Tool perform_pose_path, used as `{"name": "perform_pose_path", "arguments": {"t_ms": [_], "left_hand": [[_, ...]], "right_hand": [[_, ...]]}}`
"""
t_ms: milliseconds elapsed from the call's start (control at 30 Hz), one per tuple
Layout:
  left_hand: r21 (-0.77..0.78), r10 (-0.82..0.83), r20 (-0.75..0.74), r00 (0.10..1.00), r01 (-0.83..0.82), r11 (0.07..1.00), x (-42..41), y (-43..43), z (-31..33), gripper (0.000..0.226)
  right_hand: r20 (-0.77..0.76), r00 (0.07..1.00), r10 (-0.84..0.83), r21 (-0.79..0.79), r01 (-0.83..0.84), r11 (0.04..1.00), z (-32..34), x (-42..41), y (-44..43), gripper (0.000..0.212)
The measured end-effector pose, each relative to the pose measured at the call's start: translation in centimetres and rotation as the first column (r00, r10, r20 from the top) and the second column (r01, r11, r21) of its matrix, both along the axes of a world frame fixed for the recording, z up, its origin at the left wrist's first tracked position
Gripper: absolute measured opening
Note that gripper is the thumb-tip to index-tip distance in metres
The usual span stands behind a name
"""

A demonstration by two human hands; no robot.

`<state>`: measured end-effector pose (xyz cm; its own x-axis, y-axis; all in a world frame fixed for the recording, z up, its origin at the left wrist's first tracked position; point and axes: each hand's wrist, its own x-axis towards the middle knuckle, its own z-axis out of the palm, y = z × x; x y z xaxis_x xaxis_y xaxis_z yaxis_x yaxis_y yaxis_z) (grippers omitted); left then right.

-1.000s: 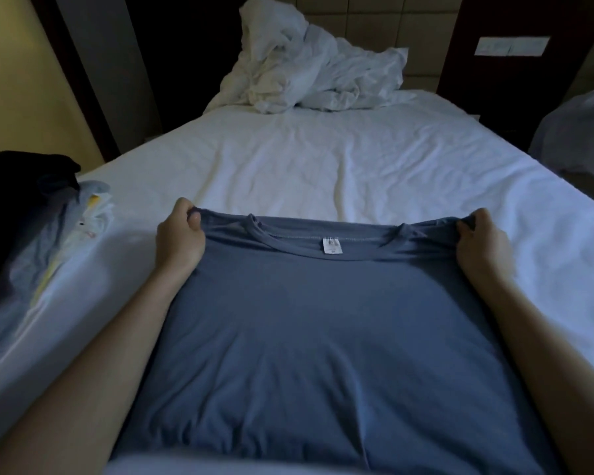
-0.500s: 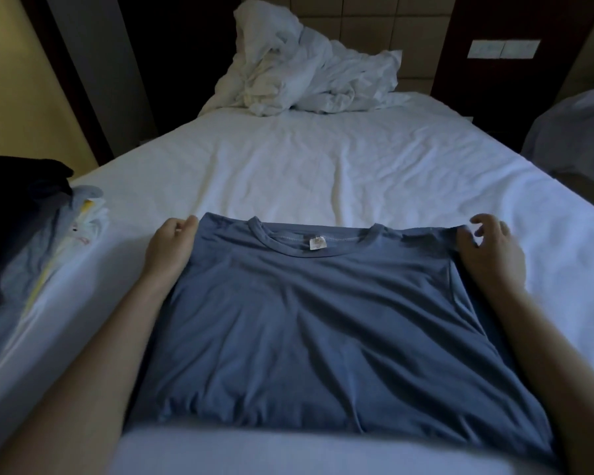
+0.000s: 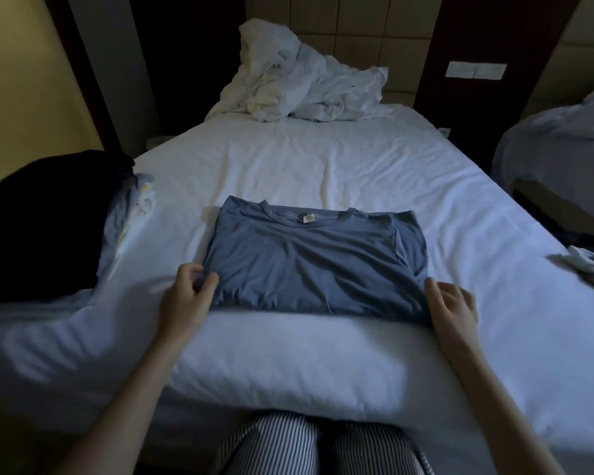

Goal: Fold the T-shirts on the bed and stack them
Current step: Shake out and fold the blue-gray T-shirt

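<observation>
A blue T-shirt (image 3: 309,262) lies folded into a rectangle on the white bed (image 3: 323,166), collar and label facing away from me. My left hand (image 3: 186,296) is at its near left corner, thumb and curled fingers pinching the fabric edge. At the near right corner, my right hand (image 3: 453,303) rests with relaxed fingers and its thumb touching the shirt's edge. A light blue garment (image 3: 131,214) lies unfolded at the bed's left side, partly under a black garment (image 3: 48,217). A pale garment (image 3: 583,265) lies at the right edge.
Crumpled white bedding (image 3: 306,84) is heaped at the headboard. A second bed (image 3: 563,149) stands to the right across a narrow gap. My striped trouser legs (image 3: 323,447) press against the mattress's near edge.
Both hands have let go of the shoulders and come back to the near corners. The shirt now lies flat and shorter, further from me as the view pulled back.
</observation>
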<state>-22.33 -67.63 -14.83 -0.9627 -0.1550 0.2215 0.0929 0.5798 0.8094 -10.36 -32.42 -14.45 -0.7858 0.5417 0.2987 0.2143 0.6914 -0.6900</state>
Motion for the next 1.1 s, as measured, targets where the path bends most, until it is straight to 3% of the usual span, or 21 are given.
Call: {"name": "perform_pose_path", "arguments": {"t_ms": [67,167,233,367,467,600,667,767,900,1033,1100], "left_hand": [[-0.036,-0.011,0.027,1.000,0.012,0.999,0.4,-0.2,0.0,0.029],[0.168,-0.011,-0.011,1.000,0.013,0.986,-0.1,-1.7,0.6,0.011],[0.229,0.053,-0.009,0.999,-0.050,0.972,-0.5,-3.7,1.1,0.007],[0.024,0.022,0.075,0.997,-0.024,0.999,0.3,-5.4,0.2,0.015],[0.039,-0.028,0.151,0.988,0.022,0.999,1.1,-4.8,0.9,0.021],[0.356,-0.150,0.410,0.900,-0.007,0.934,1.0,-4.8,2.7,0.017],[0.482,-0.163,0.453,0.877,-0.087,0.872,1.1,-5.0,2.6,0.012],[0.546,-0.136,0.441,0.887,-0.145,0.825,1.5,-5.0,2.3,0.003],[0.556,-0.111,0.383,0.917,-0.133,0.820,2.2,-4.4,2.3,0.012],[0.706,-0.249,0.229,0.941,0.016,0.708,3.2,-2.2,3.1,0.019],[0.741,-0.308,0.157,0.938,0.094,0.664,3.7,-0.6,3.7,0.020]], "right_hand": [[-0.031,1.000,-0.003,0.059,0.005,0.998,-0.3,1.1,-0.5,0.049],[0.005,0.999,-0.054,0.024,0.054,0.998,0.0,2.4,0.0,0.053],[0.129,0.987,-0.097,0.029,0.094,0.995,0.5,3.5,0.9,0.049],[0.226,0.965,-0.134,0.112,0.111,0.987,0.6,5.2,0.2,0.042],[0.219,0.964,-0.148,0.015,0.148,0.989,1.3,5.0,-0.9,0.052],[0.124,0.990,-0.066,-0.119,0.081,0.990,2.5,4.5,-1.3,0.038],[0.098,0.991,-0.088,-0.220,0.108,0.969,2.0,4.9,-1.0,0.032],[0.050,0.993,-0.111,-0.421,0.121,0.899,1.2,5.7,-0.2,0.029],[-0.036,0.995,-0.097,-0.670,0.048,0.741,1.0,5.9,0.2,0.024],[-0.110,0.992,-0.056,-0.821,-0.059,0.567,0.7,6.0,0.6,0.022],[-0.129,0.992,-0.014,-0.838,-0.102,0.536,0.9,6.3,0.8,0.022]]}}
